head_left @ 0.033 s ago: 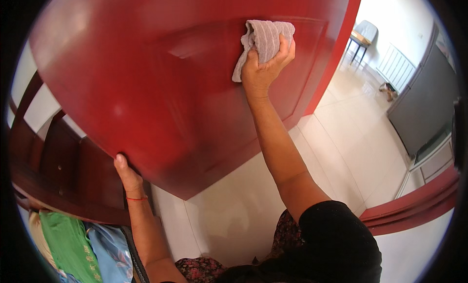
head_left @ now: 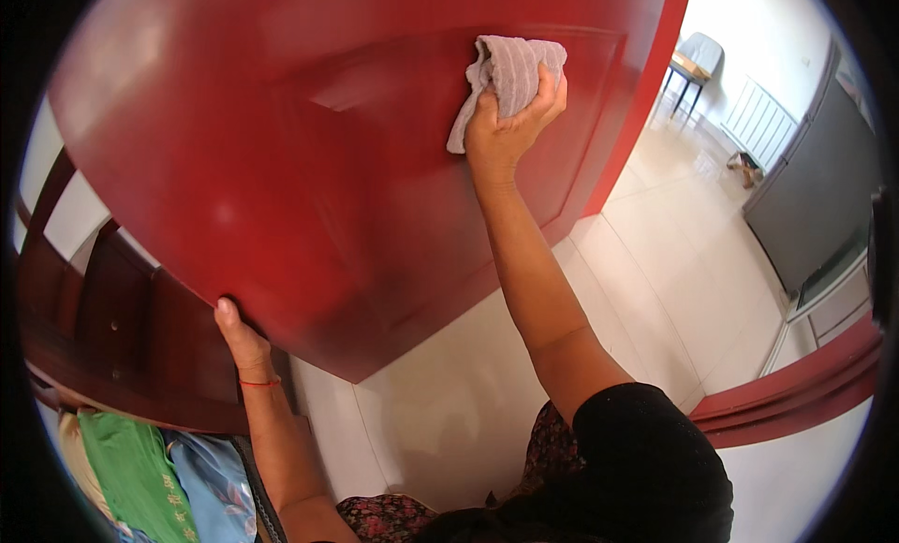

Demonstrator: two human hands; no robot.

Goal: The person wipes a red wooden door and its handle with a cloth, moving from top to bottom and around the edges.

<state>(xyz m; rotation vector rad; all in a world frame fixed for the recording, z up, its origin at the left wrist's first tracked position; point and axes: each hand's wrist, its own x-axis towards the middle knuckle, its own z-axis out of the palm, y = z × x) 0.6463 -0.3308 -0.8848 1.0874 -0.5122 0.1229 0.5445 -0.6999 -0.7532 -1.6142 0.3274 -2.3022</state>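
Observation:
A red panelled door (head_left: pixel 375 187) fills the upper middle of the view. High on its face, my right hand (head_left: pixel 510 131) is closed round a bunched, greyish-pink ribbed cloth (head_left: pixel 513 75), which lies against the door near the raised panel moulding. My left hand (head_left: pixel 243 339), with a red string on its wrist, grips the door's edge at the lower left. Its thumb shows, while the other fingers are hidden by the door.
Dark wooden furniture (head_left: pixel 122 328) stands at left, with green cloth (head_left: pixel 136 468) and blue cloth (head_left: pixel 211 482) below. Right of the door are a tiled floor (head_left: pixel 655 262), a chair (head_left: pixel 695 66), a radiator (head_left: pixel 760 122), a grey panel (head_left: pixel 815 183) and a red door frame (head_left: pixel 796 398).
Almost nothing differs. The door sits very slightly higher and further left in the picture; both hands keep their holds.

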